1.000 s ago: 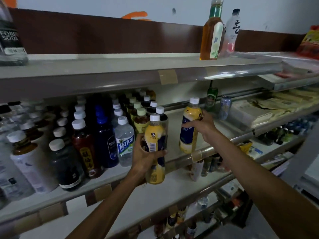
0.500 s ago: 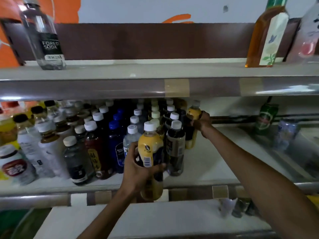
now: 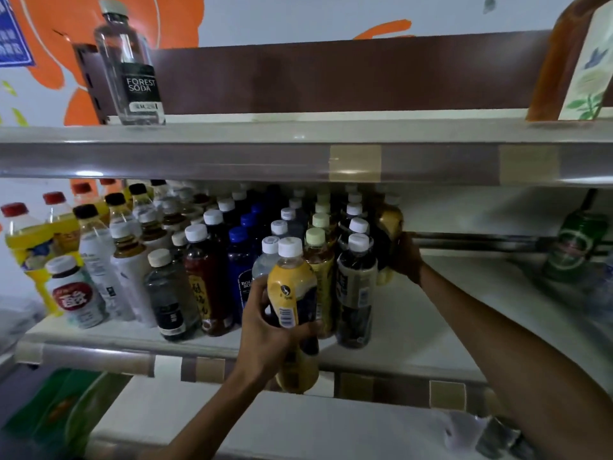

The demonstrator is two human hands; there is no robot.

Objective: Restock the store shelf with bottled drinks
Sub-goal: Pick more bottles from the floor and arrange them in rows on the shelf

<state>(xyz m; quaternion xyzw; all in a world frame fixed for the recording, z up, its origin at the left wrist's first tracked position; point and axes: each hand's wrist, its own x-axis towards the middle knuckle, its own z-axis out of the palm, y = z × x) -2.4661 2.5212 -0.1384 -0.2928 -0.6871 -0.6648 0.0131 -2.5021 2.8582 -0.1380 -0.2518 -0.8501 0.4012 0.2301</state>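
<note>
My left hand [image 3: 265, 330] grips a yellow-and-navy bottle with a white cap [image 3: 293, 293], upright in front of the middle shelf's edge [image 3: 391, 353]. My right hand [image 3: 405, 257] reaches deep along the right side of the bottle rows and holds a second yellow bottle [image 3: 388, 224] at the back; its lower part is hidden behind a dark bottle with a white cap [image 3: 355, 287]. Several rows of mixed drinks fill the left half of this shelf.
The top shelf carries a clear Forest Soda bottle [image 3: 132, 68] at left and an amber tea bottle [image 3: 574, 58] at right. A green can [image 3: 574, 247] stands on the middle shelf's right part. Bare white shelf surface [image 3: 464, 310] lies right of the rows. A lower shelf [image 3: 298, 423] runs beneath.
My right hand has pushed its yellow bottle from the shelf front back to the rear of the rows. The left hand keeps its bottle. The view has swung left and closer.
</note>
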